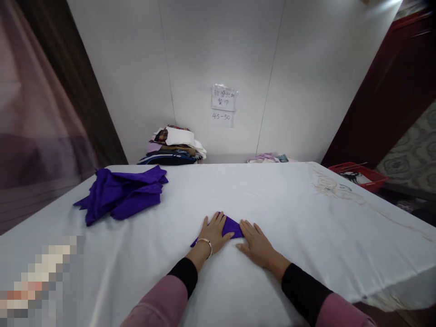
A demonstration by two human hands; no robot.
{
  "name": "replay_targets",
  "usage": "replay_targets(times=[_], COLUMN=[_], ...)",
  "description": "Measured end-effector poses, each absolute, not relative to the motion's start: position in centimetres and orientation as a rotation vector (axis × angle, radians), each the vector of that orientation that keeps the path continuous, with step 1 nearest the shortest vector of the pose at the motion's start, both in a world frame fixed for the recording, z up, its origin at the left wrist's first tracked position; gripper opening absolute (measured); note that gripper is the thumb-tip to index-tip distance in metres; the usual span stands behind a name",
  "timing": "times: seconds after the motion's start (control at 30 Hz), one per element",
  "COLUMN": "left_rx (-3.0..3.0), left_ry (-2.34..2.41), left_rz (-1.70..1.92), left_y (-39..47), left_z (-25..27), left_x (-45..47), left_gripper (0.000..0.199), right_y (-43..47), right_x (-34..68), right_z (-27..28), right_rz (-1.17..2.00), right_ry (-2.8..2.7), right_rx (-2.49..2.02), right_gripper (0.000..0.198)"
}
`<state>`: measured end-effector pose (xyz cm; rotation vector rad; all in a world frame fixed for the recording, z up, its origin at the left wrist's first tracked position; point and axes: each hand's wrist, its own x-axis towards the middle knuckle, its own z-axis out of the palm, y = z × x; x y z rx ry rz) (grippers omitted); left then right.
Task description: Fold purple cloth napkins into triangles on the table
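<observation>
While left hand (pixel 215 231) lies flat on folded purple cloth (pixel 231 226), right hand (pixel 257 245), also flat, touches its right edge.
Likely light, limp, slick; pinch corners.

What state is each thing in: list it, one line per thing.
Purple cloth under the hands: folded small, lying flat
Left hand: open, palm down on that cloth
Right hand: open, fingertips at its right edge
Purple fabric: loosely heaped
White tablecloth: spread, lightly wrinkled
Clothes: piled up
Red basket: open-topped, holding things
</observation>
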<state>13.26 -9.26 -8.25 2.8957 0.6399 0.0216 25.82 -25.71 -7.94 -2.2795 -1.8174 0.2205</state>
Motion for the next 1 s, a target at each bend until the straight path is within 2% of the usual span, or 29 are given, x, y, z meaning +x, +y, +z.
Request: replay_targets(times=[0.17, 0.27, 0.37, 0.47, 0.7, 1.0], left_rx=[2.878, 2.873, 2.869, 2.882, 2.888, 2.843], left_ry=[0.650, 0.640, 0.633, 0.621, 0.565, 0.502], left_rz=[0.010, 0.019, 0.038, 0.029, -0.011, 0.044], left_y=[-9.5, -9.5, -9.4, -9.4, -9.8, -9.6], left_z=[-7.9, -7.9, -8.2, -8.5, -8.9, -8.6], left_x=[13.1, 13.1, 13.1, 13.3, 13.2, 12.5], left_gripper=[0.074, 0.074, 0.073, 0.070, 0.067, 0.074], right_y=[-28.4, -28.6, -26.6, -23.0, -18.1, -18.2], right_x=[27.0, 27.0, 25.7, 24.0, 23.1, 24.1], right_z=[-8.1, -7.1, -5.4, -4.6, -8.3, -10.0], right_rz=[0.211, 0.098, 0.011, 0.089, 0.342, 0.289], right_ry=[-1.790, -1.732, -1.805, -1.915, -1.803, -1.836], right_rx=[-2.390, -2.442, -2.332, -2.178, -2.145, -2.118], right_gripper=[0.071, 0.071, 0.070, 0.069, 0.070, 0.066])
